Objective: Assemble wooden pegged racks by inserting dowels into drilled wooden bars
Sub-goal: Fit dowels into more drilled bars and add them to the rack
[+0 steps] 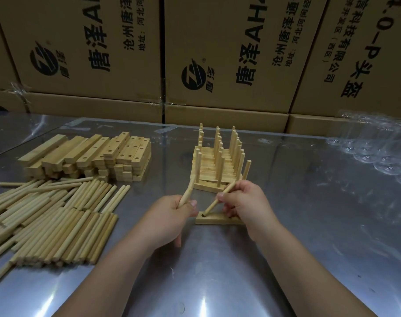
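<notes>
A drilled wooden bar [215,220] lies flat on the table in front of me. My right hand [245,204] pinches a dowel [220,197] held at a slant, its lower tip at the bar's left hole. Another dowel [246,171] rises behind that hand; I cannot tell whether it stands in the bar. My left hand [172,216] grips a spare dowel [187,193] just left of the bar. Behind them stands a stack of finished pegged racks [217,165].
A heap of loose dowels [50,216] covers the table's left side, with a stack of drilled bars [89,156] behind it. Cardboard boxes [217,53] wall off the back. Clear plastic bubble wrap [378,147] lies at the right.
</notes>
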